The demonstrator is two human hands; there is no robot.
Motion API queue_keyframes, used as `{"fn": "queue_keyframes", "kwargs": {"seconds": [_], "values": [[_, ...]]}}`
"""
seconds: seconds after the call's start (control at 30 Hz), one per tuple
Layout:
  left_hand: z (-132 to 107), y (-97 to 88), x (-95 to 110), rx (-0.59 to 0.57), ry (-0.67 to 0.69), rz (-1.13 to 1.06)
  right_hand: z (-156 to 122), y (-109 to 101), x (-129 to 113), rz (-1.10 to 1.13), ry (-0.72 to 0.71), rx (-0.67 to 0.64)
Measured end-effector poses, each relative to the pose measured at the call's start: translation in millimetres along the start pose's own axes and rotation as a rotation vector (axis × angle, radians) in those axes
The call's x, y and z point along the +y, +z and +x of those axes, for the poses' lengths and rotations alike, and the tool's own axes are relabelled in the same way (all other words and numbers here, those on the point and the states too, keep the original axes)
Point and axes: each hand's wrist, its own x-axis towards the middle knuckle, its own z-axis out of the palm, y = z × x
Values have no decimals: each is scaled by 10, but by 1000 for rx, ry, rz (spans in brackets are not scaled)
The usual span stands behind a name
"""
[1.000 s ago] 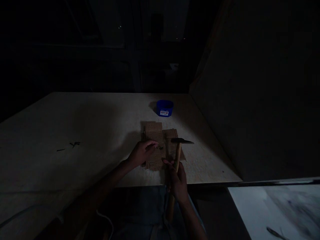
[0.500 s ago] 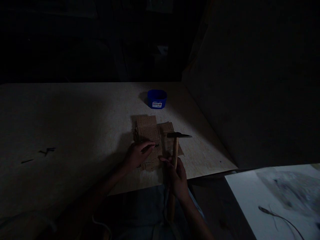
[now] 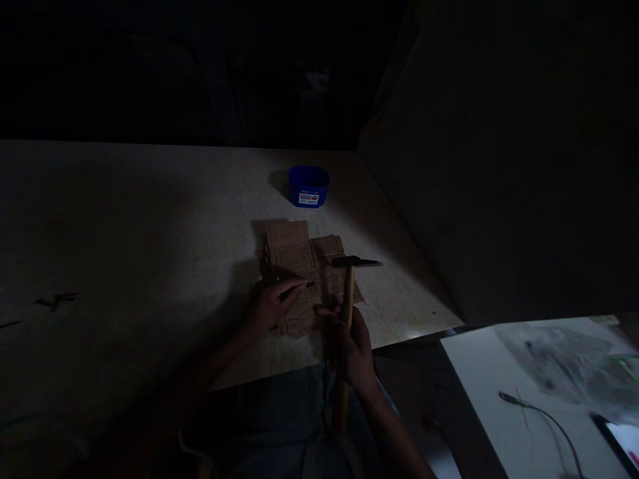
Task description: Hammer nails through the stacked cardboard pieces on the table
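Note:
My right hand (image 3: 353, 346) is wrapped round the wooden handle of a hammer (image 3: 348, 286), its dark head up and lying crosswise. Under both hands lie brown perforated sheets (image 3: 289, 256), stacked and ragged at the edges, perhaps cardboard. My left hand (image 3: 274, 303) rests over the stack with thumb and finger pinched together. At the fingertips is a small dark piece (image 3: 310, 285), too small and dim to name. The right index finger points toward the sheets beside it.
A blue plastic tub (image 3: 308, 186) with a label stands behind the sheets. Thin dark strips (image 3: 56, 301) lie at the table's left. A dark panel (image 3: 499, 166) rises along the right. Lower right, a white surface (image 3: 479, 372) carries a cable (image 3: 544, 412) and a clear plastic bag (image 3: 574, 366).
The view has shifted slightly, so the table contents sit higher and further left. Both hands keep their places at the sheets, the right still round the hammer.

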Motion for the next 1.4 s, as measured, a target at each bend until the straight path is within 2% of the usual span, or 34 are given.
{"fn": "queue_keyframes", "kwargs": {"seconds": [0.13,0.43,0.6,0.93,1.17,1.3,1.4], "values": [[-11,26,-17,1,13,-28,-4,-14,6,-28,-1,10],[-52,85,-5,72,-60,-93,-9,4,-22,-2,34,10],[-46,69,37,61,-123,-100,-4,-4,-18,-48,1,16],[-59,89,15,111,-75,-41,-18,-10,-14,-8,-24,-26],[-73,110,-19,102,-59,-28,-187,-185,-299,-90,83,-186],[-66,134,-39,105,-52,-59,-401,-281,-528,-129,56,-249],[-61,142,-40,112,-54,-86,-463,-260,-623,-220,-9,-276]]}}
